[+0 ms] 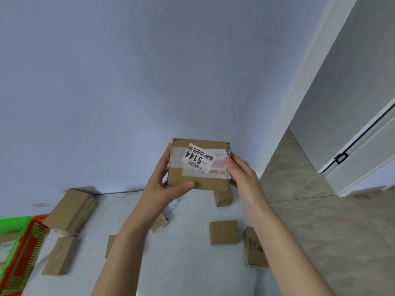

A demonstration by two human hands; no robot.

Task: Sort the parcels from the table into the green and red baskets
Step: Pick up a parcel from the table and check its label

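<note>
Cardboard is nearly everywhere: a brown, squarish corrugated parcel (197, 165), banded with glossy clear tape and carrying a white printed label (197, 158) stuck on askew, is held up in the air above the far side of the pale, smooth table (188, 270), in front of a blue-grey wall. The left hand (164, 184) grasps its left side, thumb laid along the lower front edge, and the right hand (239, 169) curls round its right edge, so both hold it firmly, label towards the camera. Sorting looks far from finished. A big flat box (70, 210), a narrow box (61, 256), a square box (223, 232), a printed box (255, 247), a small upright box (223, 197) and two more half hidden by the left forearm all lie unsorted on the table. At the left edge stand the green slatted plastic basket (12, 221) and, just beside it, the red slatted plastic basket (27, 253). Something pale lies in the green one, though what it is cannot be told. The parcels are matte, sharp-cornered and rigid, some with worn edges.
</note>
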